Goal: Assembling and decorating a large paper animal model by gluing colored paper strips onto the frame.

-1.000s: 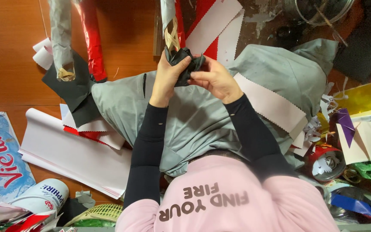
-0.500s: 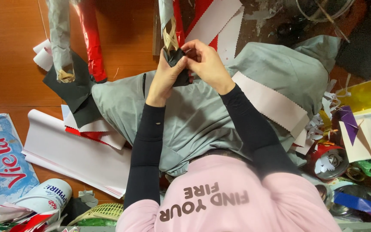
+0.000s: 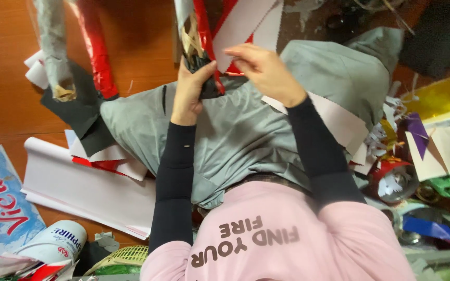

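Two hands raised above the lap, left hand (image 3: 189, 88) closed around a dark wrapped bundle (image 3: 203, 73) with red foil, right hand (image 3: 259, 70) pinching the edge of a white paper sheet (image 3: 243, 23) just beside it, grey cloth (image 3: 240, 130) spread beneath, red foil roll (image 3: 96, 49) on the wooden floor (image 3: 6, 67).

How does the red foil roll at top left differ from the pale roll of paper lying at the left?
The red foil roll is shiny, crinkled and thin; the white paper roll is matte, smooth and far wider. The red one runs nearly up and down in the picture, the white one slants across it. A dark sheet sits at the red roll's lower end, while red and white scraps overlap the white roll. Both lie on the wooden floor, untouched by either hand.
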